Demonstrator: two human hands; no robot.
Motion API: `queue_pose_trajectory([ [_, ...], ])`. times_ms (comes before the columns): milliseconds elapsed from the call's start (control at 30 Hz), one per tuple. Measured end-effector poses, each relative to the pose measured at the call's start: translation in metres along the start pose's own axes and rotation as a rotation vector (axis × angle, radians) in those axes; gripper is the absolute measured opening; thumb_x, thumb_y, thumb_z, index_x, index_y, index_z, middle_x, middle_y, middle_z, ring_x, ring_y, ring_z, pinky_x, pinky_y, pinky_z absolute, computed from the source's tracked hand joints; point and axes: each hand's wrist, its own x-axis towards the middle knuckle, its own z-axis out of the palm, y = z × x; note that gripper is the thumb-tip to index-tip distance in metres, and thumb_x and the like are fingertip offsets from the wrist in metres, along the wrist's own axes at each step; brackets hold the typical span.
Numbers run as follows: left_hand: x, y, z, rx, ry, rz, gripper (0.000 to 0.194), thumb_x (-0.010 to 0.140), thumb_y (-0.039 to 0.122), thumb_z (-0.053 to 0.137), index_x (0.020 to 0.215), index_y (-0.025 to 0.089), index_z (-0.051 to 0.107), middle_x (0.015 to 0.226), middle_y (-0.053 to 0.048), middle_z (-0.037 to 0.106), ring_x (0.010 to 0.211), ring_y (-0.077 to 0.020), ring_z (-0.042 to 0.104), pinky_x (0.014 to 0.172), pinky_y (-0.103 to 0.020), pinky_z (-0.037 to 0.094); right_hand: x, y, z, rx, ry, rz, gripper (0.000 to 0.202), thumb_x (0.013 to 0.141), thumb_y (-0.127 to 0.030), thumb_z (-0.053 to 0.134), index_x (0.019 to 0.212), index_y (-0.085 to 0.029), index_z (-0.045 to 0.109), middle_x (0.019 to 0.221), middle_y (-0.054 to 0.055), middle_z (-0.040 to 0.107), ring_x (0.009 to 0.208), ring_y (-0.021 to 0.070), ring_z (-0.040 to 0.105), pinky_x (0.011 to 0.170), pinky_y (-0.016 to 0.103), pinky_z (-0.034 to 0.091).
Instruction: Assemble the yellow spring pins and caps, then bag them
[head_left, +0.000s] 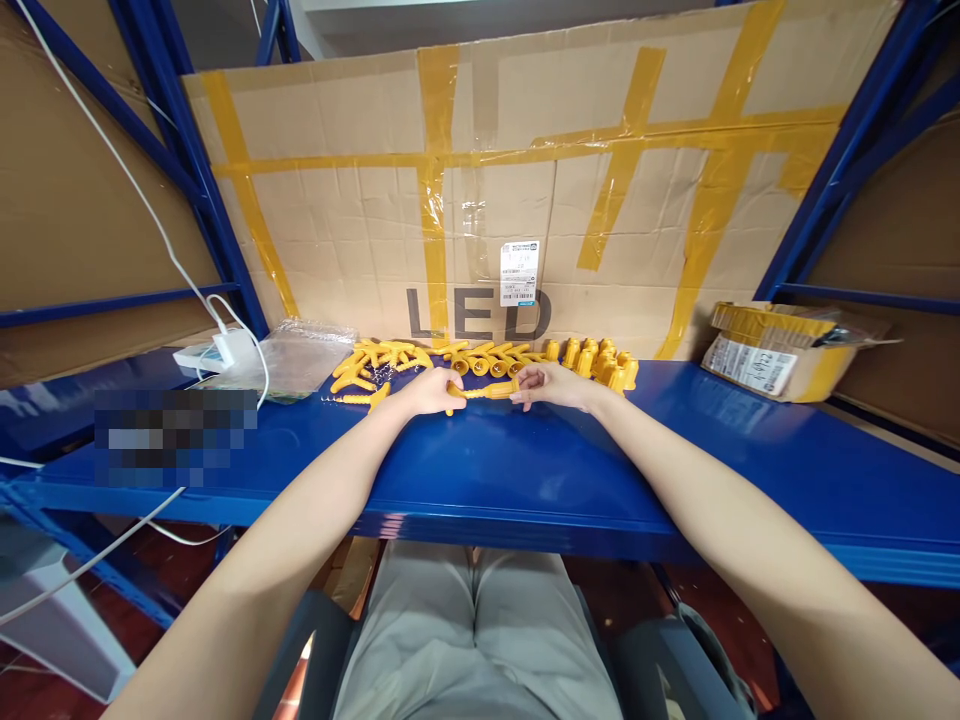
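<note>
The L hand (435, 391) & the R hand (551, 386) were both holding one long yellow stick (491, 391), the L hand w/ curled fingers round one end, the R hand pinching the other. So the stick was right b/w the 2 hands, lying sideways over the blue bench (517, 460). Couldn't tell if it was 1 part or 2. Just L of the L hand was a messy pile of yellow bits (356, 380). Just behind the hands was a row of yellow handles (478, 366), some w/ round holes facing front. Just behind & R of the R hand, lots of yellow caps (619, 372) were in a bunch. Further L of the L hand were a see-through bag (296, 360) & a white plug (236, 347) w/ a cord. Well R of the R hand sat a small cardboard box (780, 355). Behind both hands stood a big cardboard sheet (360, 240) w/ "LED" on it
</note>
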Motion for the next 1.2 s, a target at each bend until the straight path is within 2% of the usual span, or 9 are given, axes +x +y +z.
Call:
queue_pose_trajectory([
  [133,-0.0005,0.0022,-0.0007,0.063,0.051,0.030,0.019,0.061,0.025,0.061,0.079,0.019,0.061,0.057,0.002,0.064,0.061,-0.0193,0.063,0.060,-0.026,0.045,-0.0030,-0.0068,0.0052,0.016,-0.010,0.022,0.053,0.066,-0.066,0.068,0.065,-0.014,0.060,0.062,0.007,0.069,0.052,0.0147,0.064,0.058,0.028,0.053],
  [200,-0.0009,0.0050,-0.0009,0.093,0.065,0.043,0.019,0.062,0.026,0.061,0.080,0.019,0.062,0.058,0.002,0.065,0.064,-0.0201,0.064,0.063,-0.027,0.046,-0.0030,-0.0084,0.0075,0.045,0.009,0.073,0.058,0.069,-0.072,0.059,0.059,-0.014,0.059,0.053,0.007,0.065,0.044,0.0146,0.060,0.051,0.028,0.052],
  [367,-0.0018,0.0095,-0.0012,0.126,0.061,0.041,0.016,0.064,0.027,0.061,0.079,0.020,0.060,0.060,0.001,0.065,0.067,-0.0214,0.065,0.066,-0.028,0.046,-0.0002,-0.0079,0.0090,0.026,0.023,0.169,0.058,0.078,-0.070,0.051,0.055,-0.016,0.056,0.044,0.007,0.059,0.036,0.0137,0.054,0.040,0.027,0.047],
  [567,-0.0011,0.0078,-0.0016,0.136,0.067,0.048,0.016,0.065,0.025,0.061,0.080,0.021,0.059,0.059,0.002,0.065,0.066,-0.0205,0.065,0.065,-0.027,0.045,0.0015,-0.0074,0.0084,0.023,-0.008,0.231,0.057,0.085,-0.065,0.044,0.061,-0.016,0.058,0.047,0.008,0.060,0.038,0.0141,0.053,0.043,0.029,0.048],
  [833,-0.0018,0.0037,-0.0011,0.040,0.038,0.101,0.029,0.070,0.046,0.064,0.082,0.021,0.055,0.056,0.003,0.067,0.059,-0.0180,0.064,0.061,-0.026,0.042,0.0007,-0.0062,0.0074,0.019,-0.025,0.216,0.063,0.082,-0.073,0.040,0.062,-0.016,0.059,0.049,0.008,0.061,0.038,0.0120,0.052,0.043,0.025,0.046],
  [1067,-0.0031,0.0045,-0.0024,-0.019,0.041,0.108,0.028,0.070,0.045,0.065,0.077,0.021,0.053,0.055,0.003,0.066,0.060,-0.0177,0.064,0.060,-0.025,0.042,0.0010,-0.0056,0.0060,0.010,-0.047,0.200,0.069,0.072,-0.083,0.038,0.062,-0.018,0.059,0.051,0.008,0.061,0.039,0.0124,0.051,0.048,0.030,0.048],
  [1200,-0.0040,0.0056,-0.0037,-0.024,0.018,0.100,0.028,0.071,0.045,0.065,0.076,0.021,0.052,0.056,0.002,0.067,0.061,-0.0178,0.065,0.061,-0.025,0.042,0.0006,-0.0068,0.0066,0.006,-0.045,0.203,0.069,0.072,-0.083,0.038,0.061,-0.017,0.059,0.050,0.007,0.060,0.038,0.0118,0.051,0.047,0.029,0.047],
])
